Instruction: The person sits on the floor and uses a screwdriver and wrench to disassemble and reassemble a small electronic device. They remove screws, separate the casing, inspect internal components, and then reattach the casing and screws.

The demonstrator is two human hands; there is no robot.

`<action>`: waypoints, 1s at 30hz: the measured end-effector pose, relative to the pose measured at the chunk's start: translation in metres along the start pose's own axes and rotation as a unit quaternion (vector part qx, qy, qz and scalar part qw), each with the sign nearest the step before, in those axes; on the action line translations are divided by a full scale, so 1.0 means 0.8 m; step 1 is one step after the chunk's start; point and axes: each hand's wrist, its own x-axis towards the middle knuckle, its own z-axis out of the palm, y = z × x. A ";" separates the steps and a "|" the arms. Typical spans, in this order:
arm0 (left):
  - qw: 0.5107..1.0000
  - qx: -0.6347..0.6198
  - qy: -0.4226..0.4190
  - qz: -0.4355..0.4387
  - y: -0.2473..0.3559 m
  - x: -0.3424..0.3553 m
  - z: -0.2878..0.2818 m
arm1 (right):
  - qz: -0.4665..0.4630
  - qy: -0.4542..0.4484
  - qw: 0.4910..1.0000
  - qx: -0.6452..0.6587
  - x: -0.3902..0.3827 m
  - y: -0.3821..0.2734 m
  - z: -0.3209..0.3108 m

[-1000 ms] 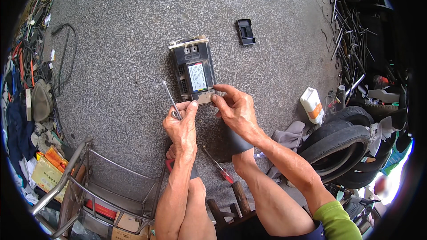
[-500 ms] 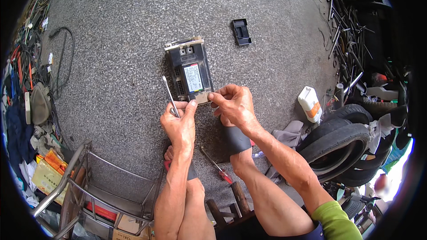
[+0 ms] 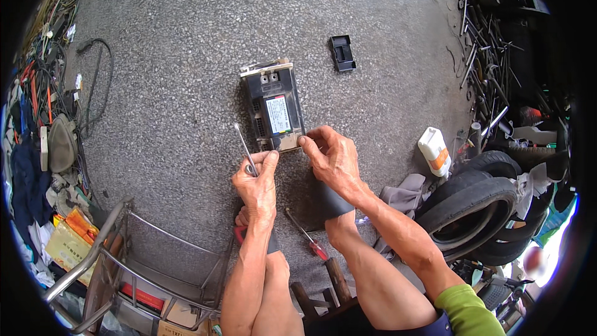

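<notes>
A black electronic controller box [image 3: 283,90] with a pale end plate, terminals and a white label lies on the speckled floor in front of me. My left hand [image 3: 256,183] is closed around a slim metal wrench [image 3: 245,144], which sticks up past the fingers beside the box. Its thumb and fingertip also touch the near left corner of the box. With thumb and fingers together, my right hand [image 3: 336,160] grips the near right corner; the fingertips underneath are partly hidden. A small black plastic cover [image 3: 342,53] lies apart, beyond the box to the right.
Between my feet lies a screwdriver [image 3: 318,250] with a red handle. Tires [image 3: 469,208], a white plastic bottle [image 3: 434,151] and piled metal tools [image 3: 476,56] line the right. At left are a metal-framed chair [image 3: 171,233] and a loop of black cable [image 3: 98,87].
The view has shifted a little, so box, cover and hands sit slightly lower and further right in the picture. Both hands keep their places at the near end of the box.
</notes>
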 end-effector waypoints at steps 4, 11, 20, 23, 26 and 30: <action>0.999 -0.015 0.001 -0.029 0.007 -0.002 -0.001 | -0.063 0.000 0.990 -0.126 0.003 -0.025 -0.007; 0.998 0.058 0.006 0.015 0.012 0.006 0.005 | -0.125 0.018 0.973 -0.192 0.009 -0.018 0.006; 0.998 0.051 0.025 -0.015 0.015 -0.005 0.005 | -0.036 -0.055 0.998 -0.007 0.055 0.002 -0.033; 0.998 0.028 0.041 -0.036 0.006 -0.014 -0.006 | -0.081 0.103 0.985 -0.111 0.082 -0.015 -0.056; 0.998 0.026 0.040 -0.029 0.004 -0.019 -0.012 | -0.232 0.263 0.900 -0.260 0.118 0.000 -0.063; 0.997 0.018 0.055 -0.042 -0.001 -0.015 -0.026 | -0.285 0.229 0.874 -0.320 0.140 0.032 -0.056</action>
